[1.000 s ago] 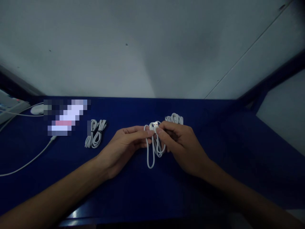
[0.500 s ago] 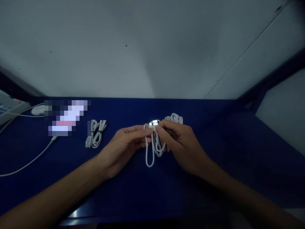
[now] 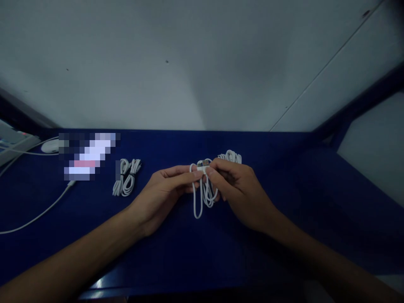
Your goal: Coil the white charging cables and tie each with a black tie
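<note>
Both my hands grip a white USB cable (image 3: 198, 210) above the blue table, and its loops hang down below my fingers. My left hand (image 3: 167, 183) is closed on the cable's left side, thumb on top near the plug. From the other side my right hand (image 3: 238, 185) pinches the cable between thumb and index finger. Between the thumbs the metal USB plug (image 3: 203, 163) points away from me. Part of the coil is hidden behind my fingers. Just beyond my right hand lies another coiled white cable (image 3: 232, 156), partly covered by it.
To the left lie bundled white cables (image 3: 128, 179) with dark ties. Farther left is a blurred-out lit device (image 3: 94, 155) with a white cord (image 3: 47, 210) plugged in, beside a white rounded object (image 3: 49, 146). A pale wall (image 3: 142, 84) rises behind the blue table (image 3: 189, 256).
The metal plug has tilted slightly and no longer shines brightly. The hanging loop has shifted a little up and left. Both hands keep their hold.
</note>
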A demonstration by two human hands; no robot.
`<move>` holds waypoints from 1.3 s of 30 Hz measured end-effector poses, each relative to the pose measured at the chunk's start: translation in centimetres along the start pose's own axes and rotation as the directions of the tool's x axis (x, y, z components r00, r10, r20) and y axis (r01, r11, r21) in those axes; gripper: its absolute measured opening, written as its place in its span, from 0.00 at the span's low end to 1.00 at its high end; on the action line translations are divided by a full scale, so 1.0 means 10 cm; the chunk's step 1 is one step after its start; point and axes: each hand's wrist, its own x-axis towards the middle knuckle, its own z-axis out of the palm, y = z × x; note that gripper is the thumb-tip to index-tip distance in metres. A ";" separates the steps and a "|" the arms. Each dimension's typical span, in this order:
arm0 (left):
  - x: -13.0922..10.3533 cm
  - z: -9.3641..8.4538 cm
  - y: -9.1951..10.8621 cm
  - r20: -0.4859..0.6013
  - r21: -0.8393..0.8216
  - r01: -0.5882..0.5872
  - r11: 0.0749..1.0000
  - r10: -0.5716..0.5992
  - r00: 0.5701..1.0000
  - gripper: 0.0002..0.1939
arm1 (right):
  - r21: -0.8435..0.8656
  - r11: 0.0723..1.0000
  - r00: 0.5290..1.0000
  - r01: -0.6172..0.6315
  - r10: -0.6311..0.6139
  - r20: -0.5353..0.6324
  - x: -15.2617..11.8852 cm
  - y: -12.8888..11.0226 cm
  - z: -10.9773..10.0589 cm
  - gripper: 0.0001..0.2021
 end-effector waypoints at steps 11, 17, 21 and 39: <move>0.01 0.01 0.00 0.024 -0.005 -0.005 1.000 0.006 1.000 0.10 | -0.024 1.000 1.000 0.002 -0.002 -0.024 -0.02 -0.01 0.01 0.14; 0.01 0.00 0.00 0.043 -0.021 -0.002 1.000 0.003 0.999 0.10 | -0.023 1.000 0.999 0.004 -0.005 -0.039 0.00 -0.01 0.01 0.14; 0.01 0.01 0.00 0.046 -0.013 0.003 1.000 -0.002 0.999 0.09 | -0.016 1.000 0.999 0.003 -0.004 -0.032 0.00 0.00 0.00 0.16; 0.00 0.00 0.01 0.032 -0.017 0.021 1.000 -0.021 0.999 0.07 | 0.040 0.999 1.000 -0.014 0.014 0.009 0.00 0.01 -0.02 0.15</move>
